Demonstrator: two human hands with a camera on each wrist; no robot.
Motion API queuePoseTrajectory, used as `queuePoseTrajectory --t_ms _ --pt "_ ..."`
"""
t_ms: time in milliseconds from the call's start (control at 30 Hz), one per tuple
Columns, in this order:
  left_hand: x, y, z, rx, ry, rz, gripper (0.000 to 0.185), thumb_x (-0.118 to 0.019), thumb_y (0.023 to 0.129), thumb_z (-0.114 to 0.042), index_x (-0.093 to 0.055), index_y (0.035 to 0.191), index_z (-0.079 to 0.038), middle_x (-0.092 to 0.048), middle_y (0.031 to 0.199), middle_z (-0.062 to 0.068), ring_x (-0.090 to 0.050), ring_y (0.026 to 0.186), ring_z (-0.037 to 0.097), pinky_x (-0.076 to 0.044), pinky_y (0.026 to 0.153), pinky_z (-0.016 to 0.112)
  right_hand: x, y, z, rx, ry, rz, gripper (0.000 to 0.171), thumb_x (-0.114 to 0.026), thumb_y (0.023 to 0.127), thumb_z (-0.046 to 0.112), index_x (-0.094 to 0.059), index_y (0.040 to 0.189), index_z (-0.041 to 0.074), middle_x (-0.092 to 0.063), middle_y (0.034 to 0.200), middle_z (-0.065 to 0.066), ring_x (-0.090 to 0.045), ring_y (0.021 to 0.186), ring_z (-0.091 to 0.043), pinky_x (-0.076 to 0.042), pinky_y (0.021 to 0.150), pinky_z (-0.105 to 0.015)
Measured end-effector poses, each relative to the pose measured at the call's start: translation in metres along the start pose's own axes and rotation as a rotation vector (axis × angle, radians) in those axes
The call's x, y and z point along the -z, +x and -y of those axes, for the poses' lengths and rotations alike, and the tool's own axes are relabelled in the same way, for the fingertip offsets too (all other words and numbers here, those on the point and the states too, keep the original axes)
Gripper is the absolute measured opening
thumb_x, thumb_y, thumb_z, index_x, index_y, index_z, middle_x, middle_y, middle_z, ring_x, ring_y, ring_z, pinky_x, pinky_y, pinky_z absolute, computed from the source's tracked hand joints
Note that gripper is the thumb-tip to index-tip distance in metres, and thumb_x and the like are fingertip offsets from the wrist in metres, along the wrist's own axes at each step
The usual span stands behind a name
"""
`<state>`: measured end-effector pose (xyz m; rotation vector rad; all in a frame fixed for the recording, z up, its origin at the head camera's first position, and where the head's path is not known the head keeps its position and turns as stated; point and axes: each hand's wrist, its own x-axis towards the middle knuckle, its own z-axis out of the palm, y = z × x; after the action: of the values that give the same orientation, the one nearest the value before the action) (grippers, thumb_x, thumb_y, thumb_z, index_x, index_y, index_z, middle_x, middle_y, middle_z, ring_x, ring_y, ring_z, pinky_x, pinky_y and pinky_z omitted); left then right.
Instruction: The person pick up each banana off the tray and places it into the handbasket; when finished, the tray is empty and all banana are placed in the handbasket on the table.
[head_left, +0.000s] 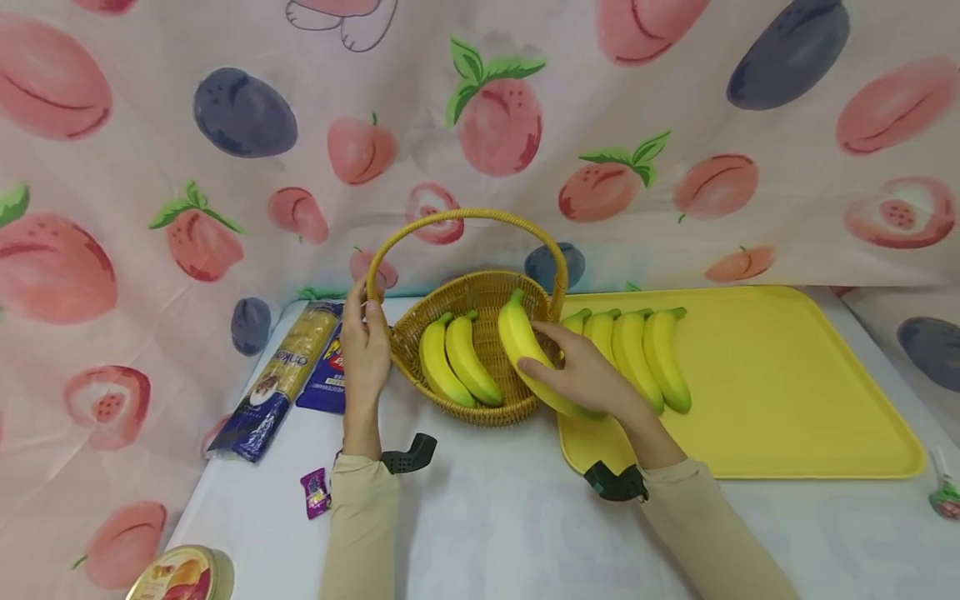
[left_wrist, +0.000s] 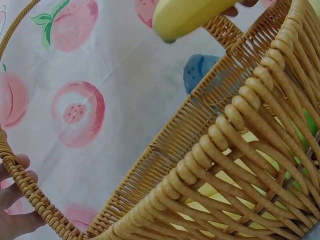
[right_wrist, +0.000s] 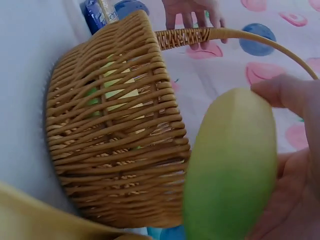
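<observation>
A wicker basket [head_left: 480, 414] with a tall arched handle [head_left: 468, 214] stands on the white table, two bananas [head_left: 471, 358] lying inside it. My left hand [head_left: 365, 346] holds the handle's lower left side; its fingertips show beside the handle in the left wrist view. With thumb and fingers, my right hand [head_left: 585, 371] grips another banana [head_left: 519, 332], stem end up, over the basket's right side. In the right wrist view the held banana's greenish end [right_wrist: 227, 170] faces the camera. Several more bananas [head_left: 663, 358] lie side by side on a yellow tray [head_left: 787, 392].
The tray sits right beside the basket. To the left lie a spaghetti pack [head_left: 281, 375] and a blue packet [head_left: 327, 383], partly behind my left hand. A purple wrapped candy [head_left: 316, 492], a round tin [head_left: 176, 575] and a lollipop [head_left: 947, 498] are near the edges. A fruit-print cloth [head_left: 480, 125] hangs behind.
</observation>
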<state>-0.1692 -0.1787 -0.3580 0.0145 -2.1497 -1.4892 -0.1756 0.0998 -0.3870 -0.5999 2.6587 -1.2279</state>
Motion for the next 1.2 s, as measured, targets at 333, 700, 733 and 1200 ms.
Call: queuePoseTrajectory --t_ms 333,700,733,1200 --pt "-0.002 0.009 0.025 -0.047 -0.021 -0.006 0.038 -0.031 0.104 -0.022 -0.045 0.137 -0.01 -0.052 0.118 0.024 -0.045 0.092 0.027 -0.034 0.082 0.033 0.007 0.042 0.014 -0.108 -0.046 0.081 0.076 -0.053 0.088 0.056 -0.037 0.144 0.007 -0.055 0.132 -0.012 -0.055 0.117 -0.029 -0.045 0.096 -0.045" --pt "-0.003 0.011 0.032 -0.051 -0.001 0.005 0.039 -0.031 0.103 -0.031 -0.045 0.137 -0.016 -0.053 0.118 0.016 -0.049 0.102 0.027 -0.037 0.088 0.037 0.006 0.079 0.034 -0.15 -0.19 0.191 0.074 -0.054 0.088 0.053 -0.039 0.142 0.004 -0.054 0.133 -0.015 -0.054 0.118 -0.029 -0.045 0.098 -0.042" --pt "-0.003 0.011 0.032 -0.051 0.003 0.007 0.039 -0.032 0.103 -0.029 -0.044 0.138 -0.015 -0.053 0.12 0.018 -0.05 0.104 0.029 -0.037 0.088 0.038 0.005 0.081 0.035 -0.155 -0.207 0.204 0.075 -0.054 0.089 0.052 -0.038 0.143 0.003 -0.052 0.136 -0.016 -0.052 0.121 -0.029 -0.044 0.1 -0.043" --pt "0.002 0.0 -0.008 0.027 0.04 0.073 0.048 -0.048 0.095 -0.007 -0.036 0.142 -0.008 -0.044 0.135 0.019 -0.042 0.128 0.037 -0.043 0.099 0.052 -0.01 0.116 0.025 -0.268 -0.253 0.412 0.067 -0.052 0.091 0.042 -0.037 0.14 -0.001 -0.048 0.138 -0.017 -0.054 0.109 -0.026 -0.047 0.087 -0.037"
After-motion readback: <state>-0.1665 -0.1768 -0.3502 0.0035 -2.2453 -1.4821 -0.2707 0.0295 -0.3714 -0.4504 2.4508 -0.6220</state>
